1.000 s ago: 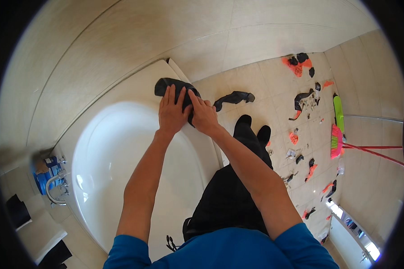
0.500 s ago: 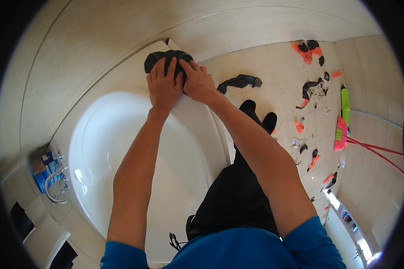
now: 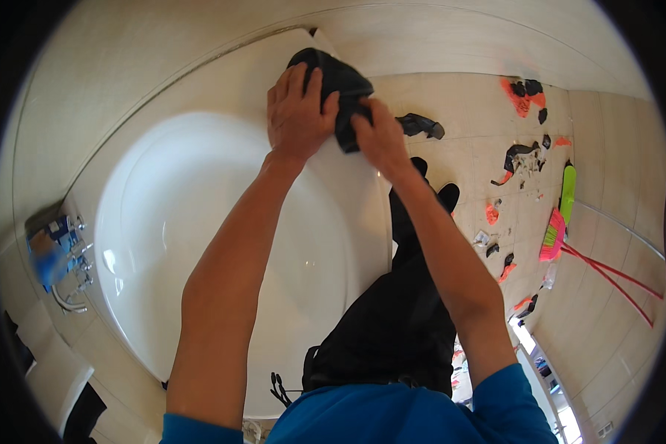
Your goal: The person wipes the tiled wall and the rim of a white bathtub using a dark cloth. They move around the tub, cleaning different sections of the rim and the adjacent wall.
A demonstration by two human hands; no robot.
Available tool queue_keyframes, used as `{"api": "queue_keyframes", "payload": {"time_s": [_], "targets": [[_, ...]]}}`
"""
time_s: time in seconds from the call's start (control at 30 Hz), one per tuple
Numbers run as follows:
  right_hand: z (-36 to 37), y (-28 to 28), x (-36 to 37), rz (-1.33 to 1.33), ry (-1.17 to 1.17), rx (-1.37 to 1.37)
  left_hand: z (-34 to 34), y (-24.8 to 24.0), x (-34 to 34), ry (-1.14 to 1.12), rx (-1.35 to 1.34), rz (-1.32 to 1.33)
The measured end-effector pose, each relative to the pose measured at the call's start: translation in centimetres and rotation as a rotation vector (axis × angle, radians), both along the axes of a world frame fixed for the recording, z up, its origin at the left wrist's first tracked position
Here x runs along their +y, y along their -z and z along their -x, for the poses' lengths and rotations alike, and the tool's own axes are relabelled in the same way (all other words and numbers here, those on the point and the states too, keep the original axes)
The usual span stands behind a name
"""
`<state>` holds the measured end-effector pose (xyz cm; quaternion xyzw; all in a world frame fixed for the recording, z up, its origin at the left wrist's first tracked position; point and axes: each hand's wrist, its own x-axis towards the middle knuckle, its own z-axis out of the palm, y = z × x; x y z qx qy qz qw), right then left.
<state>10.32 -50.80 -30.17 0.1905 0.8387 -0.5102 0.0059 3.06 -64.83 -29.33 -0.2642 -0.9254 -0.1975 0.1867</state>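
A black cloth lies bunched on the far corner of the white bathtub. My left hand presses over its left side, fingers curved around the fabric. At its right end, my right hand has its fingers closed on the edge, with a fold hanging down between the two hands. The cloth covers some of the fingertips. Both forearms reach across the tub's smooth basin.
Right of the tub, black and orange scraps litter the tiled floor. A pink broom and a green-headed tool lean by the right wall. A tap and blue box sit at left. My shoes are beside the tub.
My right hand has moved away from the left, and the bunched cloth is more stretched out between them. The view has shifted slightly.
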Motion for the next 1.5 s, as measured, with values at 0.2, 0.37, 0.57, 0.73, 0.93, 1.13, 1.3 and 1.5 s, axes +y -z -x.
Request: {"api": "queue_keyframes", "payload": {"time_s": [0.2,0.37,0.57,0.73,0.93,1.13,1.3,1.5], "targets": [[6.5,-0.2,-1.5,-0.032,-0.038,0.135,-0.1,0.0,-0.4,-0.044,-0.074,-0.018],[6.7,0.0,-1.8,0.021,-0.025,0.154,-0.1,0.3,-0.7,-0.046,-0.016,-0.056],[1.2,0.1,-1.7,0.016,0.007,0.065,-0.1,0.7,-0.6,-0.073,0.015,-0.13],[3.3,0.7,-1.6,-0.151,-0.018,0.094,-0.1,0.4,0.0,-0.099,0.01,-0.105],[7.8,0.3,-1.2,-0.108,-0.117,0.061,0.1,1.0,-0.3,-0.118,0.058,-0.086],[4.1,0.6,-1.2,-0.108,-0.091,0.154,0.3,-0.9,0.0,-0.078,0.083,-0.142],[-2.3,0.8,-1.1,-0.018,-0.004,0.074,0.4,-0.5,-0.2,-0.059,0.046,-0.133],[2.5,0.0,-0.9,-0.015,0.001,-0.042,-0.1,-0.5,-0.8,0.025,0.027,-0.047]]}}
